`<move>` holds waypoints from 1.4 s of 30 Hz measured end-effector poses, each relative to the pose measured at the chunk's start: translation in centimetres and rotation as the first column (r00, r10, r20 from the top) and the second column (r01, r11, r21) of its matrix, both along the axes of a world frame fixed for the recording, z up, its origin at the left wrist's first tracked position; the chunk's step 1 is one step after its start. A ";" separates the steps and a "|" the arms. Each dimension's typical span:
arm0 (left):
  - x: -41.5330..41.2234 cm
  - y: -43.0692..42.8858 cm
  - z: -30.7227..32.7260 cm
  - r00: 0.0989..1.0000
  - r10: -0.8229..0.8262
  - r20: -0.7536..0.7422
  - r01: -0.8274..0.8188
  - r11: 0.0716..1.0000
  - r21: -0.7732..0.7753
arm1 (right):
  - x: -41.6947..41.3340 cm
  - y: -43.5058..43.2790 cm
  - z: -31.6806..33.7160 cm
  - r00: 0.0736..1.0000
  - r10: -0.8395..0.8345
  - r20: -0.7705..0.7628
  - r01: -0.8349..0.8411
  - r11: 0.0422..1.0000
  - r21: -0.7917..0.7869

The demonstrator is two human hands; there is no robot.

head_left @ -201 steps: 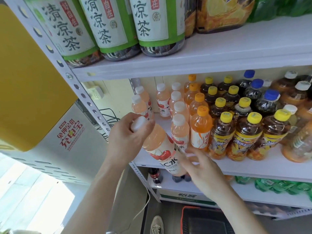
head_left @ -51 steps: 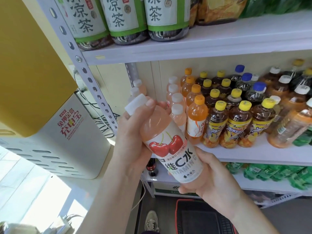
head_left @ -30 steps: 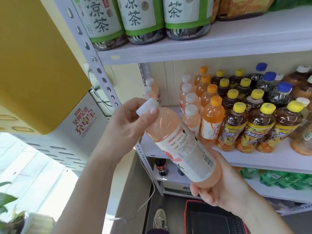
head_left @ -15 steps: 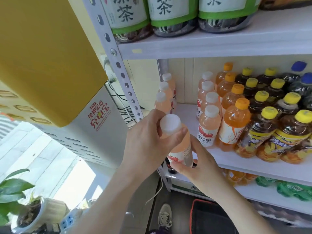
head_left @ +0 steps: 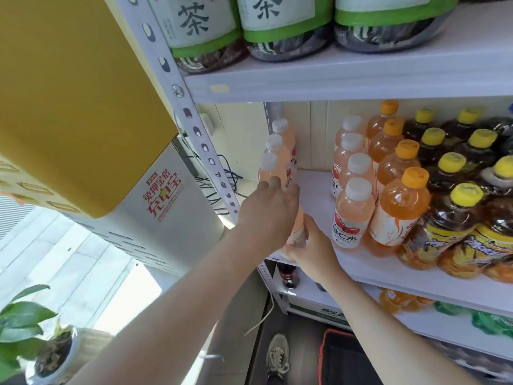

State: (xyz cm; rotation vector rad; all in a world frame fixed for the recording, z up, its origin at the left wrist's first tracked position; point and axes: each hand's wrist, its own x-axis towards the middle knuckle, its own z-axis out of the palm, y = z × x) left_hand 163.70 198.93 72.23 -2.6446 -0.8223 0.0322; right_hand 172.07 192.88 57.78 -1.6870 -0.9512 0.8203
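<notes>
Entry, head view. The yellow cabinet [head_left: 69,93] is filling the space off the left end of the middle shelf [head_left: 316,190], my landmark for this note. Green-label tea bottles [head_left: 283,23] are sitting on the board above that shelf. On the shelf itself, dark and orange drinks [head_left: 444,223] are crowding its right part. A long pink file [head_left: 352,212] is running front to back near its middle. A short pink file [head_left: 273,162] of three bottles is standing along its left edge, with a bare strip of board between the two files.

The left hand [head_left: 268,209] is lying over the top of the pink drink bottle [head_left: 299,232], fingers curled down round it and hiding the cap. The right hand [head_left: 313,245] is pinching the lower body, thumb on the near side. The bottle is standing roughly upright at the shelf's front-left corner. I cannot tell whether its base is resting on the board, as the right hand is covering it.

Judgement: I am seating this bottle at the head of the short pink file. To do it well, I am aiming to lower the base flat and well inside the shelf's front lip. Then I am sliding it back until just clear of the file's front bottle, turning the label outward. The right hand is to let go first, while the left is steadying the top.
</notes>
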 end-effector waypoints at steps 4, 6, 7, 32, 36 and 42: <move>1.7 3.3 -1.2 0.993 0.045 -0.114 -0.062 0.987 -0.150 | 0.4 1.5 -1.3 1.000 0.006 -0.017 -0.006 1.000 -0.011; 2.1 3.9 -1.1 0.991 0.028 -0.132 -0.043 0.993 -0.112 | 0.6 2.2 -1.5 1.000 -0.013 0.001 0.013 1.000 -0.012; 2.2 4.2 -1.0 0.990 0.020 -0.137 -0.034 0.995 -0.094 | 0.7 2.5 -1.6 0.999 -0.036 0.002 0.036 0.999 -0.024; 3.2 8.3 -1.3 0.950 0.308 -0.051 -0.313 0.936 -0.159 | 0.2 7.6 2.9 0.662 -0.054 -0.748 0.092 0.996 0.009; 3.8 8.7 -1.4 0.890 0.455 0.002 -0.412 0.807 -0.423 | -0.5 8.4 2.8 0.723 -0.091 -0.685 0.133 0.991 0.009; 3.7 9.0 -2.7 0.870 0.492 0.012 -0.420 0.755 -0.504 | -0.5 8.0 3.1 0.722 0.000 -0.692 0.024 0.999 0.025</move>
